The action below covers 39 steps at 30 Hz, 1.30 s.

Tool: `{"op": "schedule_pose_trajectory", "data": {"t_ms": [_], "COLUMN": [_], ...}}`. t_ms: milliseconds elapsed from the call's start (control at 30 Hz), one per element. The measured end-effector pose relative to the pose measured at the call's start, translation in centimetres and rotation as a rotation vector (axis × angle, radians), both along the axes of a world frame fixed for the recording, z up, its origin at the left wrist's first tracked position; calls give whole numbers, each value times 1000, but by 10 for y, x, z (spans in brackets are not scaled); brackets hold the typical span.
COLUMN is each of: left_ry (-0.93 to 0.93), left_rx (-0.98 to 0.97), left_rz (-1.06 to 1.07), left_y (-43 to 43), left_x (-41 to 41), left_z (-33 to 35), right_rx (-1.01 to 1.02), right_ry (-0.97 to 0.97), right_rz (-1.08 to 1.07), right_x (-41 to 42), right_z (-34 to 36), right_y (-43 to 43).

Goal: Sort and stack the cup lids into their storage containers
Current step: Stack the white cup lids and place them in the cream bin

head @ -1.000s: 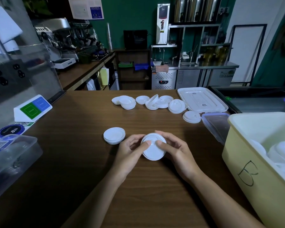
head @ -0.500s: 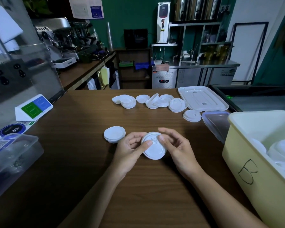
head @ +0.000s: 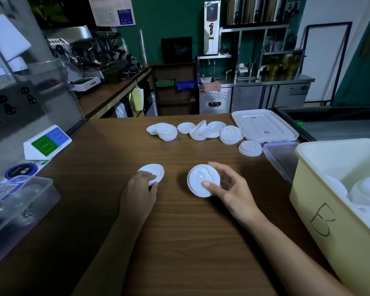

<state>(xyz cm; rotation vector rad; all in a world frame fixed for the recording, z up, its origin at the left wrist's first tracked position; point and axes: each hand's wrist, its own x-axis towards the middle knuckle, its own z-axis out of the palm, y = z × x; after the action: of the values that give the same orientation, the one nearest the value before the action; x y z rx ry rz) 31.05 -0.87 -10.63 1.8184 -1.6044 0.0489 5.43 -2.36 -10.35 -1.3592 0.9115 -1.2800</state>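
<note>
My right hand holds a small stack of white cup lids tilted above the wooden counter, thumb on top and fingers behind. To its left, my left hand grips the near edge of a short stack of flat white lids lying on the counter. Several more white lids lie in loose piles along the far edge. A yellow bin marked B at the right holds lids. A clear plastic box stands at the left.
A white bin cover and a clear box cover lie at the far right of the counter. A small card stand and stickers sit at the left. Coffee machines and steel cabinets fill the background.
My left hand let go of the lid stack both hands held and moved left onto the flat stack. My right hand keeps the lids alone, tilted more upright.
</note>
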Motion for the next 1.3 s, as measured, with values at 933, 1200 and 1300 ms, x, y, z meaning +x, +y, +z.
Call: {"op": "schedule_pose_trajectory", "data": {"t_ms": [933, 1200, 1300], "left_ry": [653, 841, 682], "left_rx": [-45, 20, 48], "left_rz": [-241, -457, -503], "left_y": [21, 25, 24], "left_x": [-39, -41, -43], "left_z": [36, 44, 37], "right_rx": [-60, -86, -18], "right_ry": [63, 55, -2], "right_rz": [-107, -105, -39], "right_x": [-4, -6, -3], "right_z": [6, 7, 9], "right_y": [3, 2, 5]}}
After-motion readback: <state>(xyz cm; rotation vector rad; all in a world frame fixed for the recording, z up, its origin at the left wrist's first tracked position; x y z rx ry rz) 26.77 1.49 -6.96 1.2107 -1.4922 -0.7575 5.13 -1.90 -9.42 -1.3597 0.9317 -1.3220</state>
